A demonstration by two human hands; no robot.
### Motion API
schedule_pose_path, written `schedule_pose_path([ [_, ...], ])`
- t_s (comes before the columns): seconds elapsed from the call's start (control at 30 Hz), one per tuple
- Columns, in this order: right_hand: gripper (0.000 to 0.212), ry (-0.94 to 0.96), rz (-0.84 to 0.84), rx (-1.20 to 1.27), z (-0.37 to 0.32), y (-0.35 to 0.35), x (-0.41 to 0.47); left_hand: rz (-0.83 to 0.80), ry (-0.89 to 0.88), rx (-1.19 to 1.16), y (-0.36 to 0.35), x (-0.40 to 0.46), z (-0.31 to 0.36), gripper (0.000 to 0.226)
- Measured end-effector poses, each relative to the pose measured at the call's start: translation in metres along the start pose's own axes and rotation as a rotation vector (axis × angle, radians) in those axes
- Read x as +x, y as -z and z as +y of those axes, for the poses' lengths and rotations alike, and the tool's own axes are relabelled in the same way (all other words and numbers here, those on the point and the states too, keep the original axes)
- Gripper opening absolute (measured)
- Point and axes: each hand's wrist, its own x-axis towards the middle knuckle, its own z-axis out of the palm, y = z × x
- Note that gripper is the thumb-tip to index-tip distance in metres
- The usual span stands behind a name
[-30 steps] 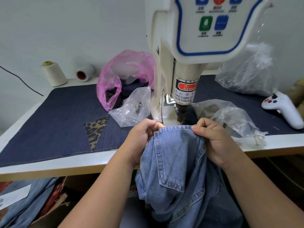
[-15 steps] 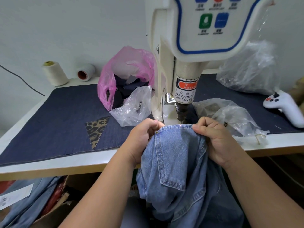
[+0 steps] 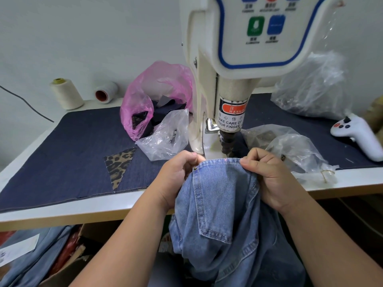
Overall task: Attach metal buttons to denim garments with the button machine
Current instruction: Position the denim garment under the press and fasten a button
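A light blue denim garment [image 3: 223, 204] hangs over the table's front edge, its pocket facing up. My left hand [image 3: 178, 175] grips the pocket's top edge on the left, beside a small metal rivet [image 3: 195, 168]. My right hand [image 3: 267, 175] pinches the same edge on the right. The stretched edge lies just under the dark punch [image 3: 227, 142] of the cream button machine [image 3: 234, 59]. A red light dot shows on the denim edge below the punch.
A dark denim mat [image 3: 72, 152] covers the table, with a leopard-print patch [image 3: 119, 164]. Pink bag [image 3: 153, 96] and clear bags [image 3: 165, 139] sit left of the machine, more clear bags [image 3: 290, 148] right. White controller [image 3: 358, 135] far right. Thread cones [image 3: 66, 93] back left.
Both hands keep their hold on the denim edge under the punch; only the view has shifted slightly.
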Motion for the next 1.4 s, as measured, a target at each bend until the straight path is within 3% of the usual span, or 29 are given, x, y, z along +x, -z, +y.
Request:
schedule_pose_path([
  [1.07, 0.026, 0.007, 0.007, -0.009, 0.0009, 0.0012, 0.0007, -0.016, -0.015, -0.007, 0.0031, 0.0029, -0.0038, 0.037],
  [1.23, 0.025, 0.001, 0.008, -0.007, 0.0011, 0.0016, 0.0009, -0.036, 0.006, -0.003, 0.0028, 0.0016, -0.0037, 0.023],
  [1.4, 0.025, -0.013, 0.014, 0.001, 0.0012, 0.0016, 0.002, -0.064, 0.006, -0.005, 0.0002, 0.0011, -0.0015, 0.043],
])
